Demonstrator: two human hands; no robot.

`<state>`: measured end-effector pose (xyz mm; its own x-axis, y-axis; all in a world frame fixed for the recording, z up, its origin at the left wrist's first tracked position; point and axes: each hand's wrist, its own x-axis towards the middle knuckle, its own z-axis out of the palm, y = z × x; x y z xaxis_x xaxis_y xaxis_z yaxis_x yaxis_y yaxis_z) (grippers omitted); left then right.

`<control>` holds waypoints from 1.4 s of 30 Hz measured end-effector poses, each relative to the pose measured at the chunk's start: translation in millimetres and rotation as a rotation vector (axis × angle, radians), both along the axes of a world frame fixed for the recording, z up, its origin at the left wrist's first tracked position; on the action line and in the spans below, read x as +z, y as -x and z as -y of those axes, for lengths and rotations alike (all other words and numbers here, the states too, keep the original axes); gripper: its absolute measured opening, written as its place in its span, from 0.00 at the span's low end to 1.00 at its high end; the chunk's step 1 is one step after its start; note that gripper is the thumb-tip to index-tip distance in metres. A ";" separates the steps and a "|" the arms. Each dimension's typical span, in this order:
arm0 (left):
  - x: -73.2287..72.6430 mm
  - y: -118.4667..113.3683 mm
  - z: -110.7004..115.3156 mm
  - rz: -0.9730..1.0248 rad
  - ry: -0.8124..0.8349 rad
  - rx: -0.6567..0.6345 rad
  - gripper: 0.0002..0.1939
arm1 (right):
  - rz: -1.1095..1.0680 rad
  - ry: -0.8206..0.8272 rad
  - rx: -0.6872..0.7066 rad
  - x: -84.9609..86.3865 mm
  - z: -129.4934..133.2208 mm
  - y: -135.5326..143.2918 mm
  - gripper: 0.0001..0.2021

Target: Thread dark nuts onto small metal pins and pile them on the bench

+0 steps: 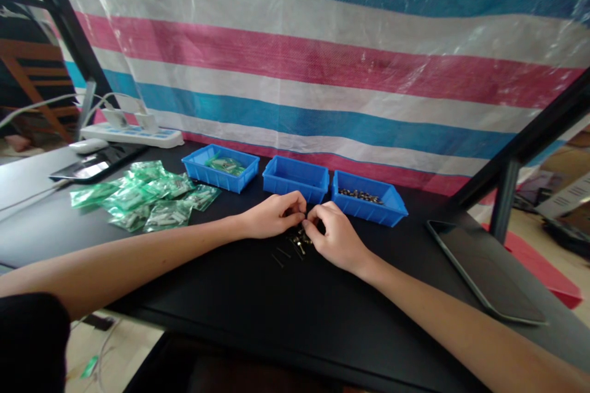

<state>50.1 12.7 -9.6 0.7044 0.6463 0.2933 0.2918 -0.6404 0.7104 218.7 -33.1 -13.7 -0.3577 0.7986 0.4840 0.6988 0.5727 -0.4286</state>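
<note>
My left hand (275, 215) and my right hand (332, 234) meet fingertip to fingertip over the black table. Thumb and fingers are pinched together on both; whatever lies between them is too small to make out. Just under the fingertips is a small heap of brass-coloured metal parts (300, 243), partly covered by my right hand. A few thin pins (278, 260) lie loose on the table left of the heap. Behind my hands stands a blue bin (295, 184), and right of it another blue bin (369, 211) holds many small dark and brassy metal pieces (361, 196).
A third blue bin (221, 178) at left holds green-edged bags. Several clear bags with green edges (147, 193) are piled beside it. Farther left are a tablet (99, 163), a white mouse (88, 145) and a power strip (157, 136). A phone-like slab (483, 270) lies right. Striped sheeting (295, 61) hangs behind.
</note>
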 end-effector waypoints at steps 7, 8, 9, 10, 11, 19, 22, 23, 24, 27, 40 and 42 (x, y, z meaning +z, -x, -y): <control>-0.4 0.2 1.1 -0.004 -0.030 -0.001 0.01 | 0.015 0.001 0.009 0.9 1.0 -0.6 0.08; -0.6 0.4 1.3 -0.003 -0.036 -0.002 0.01 | 0.015 0.003 0.008 1.0 1.1 -0.5 0.08; -0.9 0.5 1.5 0.000 -0.038 -0.001 0.02 | 0.014 0.004 0.006 1.0 1.1 -0.4 0.08; -1.0 0.6 1.8 0.004 -0.038 0.000 0.02 | 0.012 0.005 0.005 1.0 1.1 -0.2 0.08; -1.1 0.5 2.0 0.009 -0.036 0.001 0.02 | 0.009 0.006 0.006 1.0 1.1 -0.1 0.07; -1.8 -0.3 3.0 0.012 -0.010 -0.022 0.01 | 0.013 0.012 0.030 0.3 -0.3 -1.7 0.09; -2.6 -0.2 3.3 0.015 -0.012 -0.029 0.02 | 0.006 0.003 0.023 -0.5 -0.6 -2.4 0.08; -2.6 -0.3 3.3 0.015 -0.011 -0.029 0.02 | 0.003 -0.001 0.021 -0.8 -0.5 -2.4 0.08; -2.6 -0.3 3.3 0.015 -0.012 -0.027 0.02 | 0.000 -0.005 0.019 -1.0 -0.4 -2.4 0.08; -2.2 -0.1 2.5 0.014 -0.021 -0.018 0.02 | -0.001 -0.018 0.000 -1.8 -0.1 -2.0 0.08; -1.4 -0.3 1.3 -0.016 -0.047 -0.029 0.03 | 0.061 -0.037 -0.078 -2.5 0.4 -1.5 0.08; -1.3 -0.4 0.8 -0.012 -0.033 -0.023 0.03 | 0.069 -0.039 -0.080 -2.6 0.5 -1.5 0.08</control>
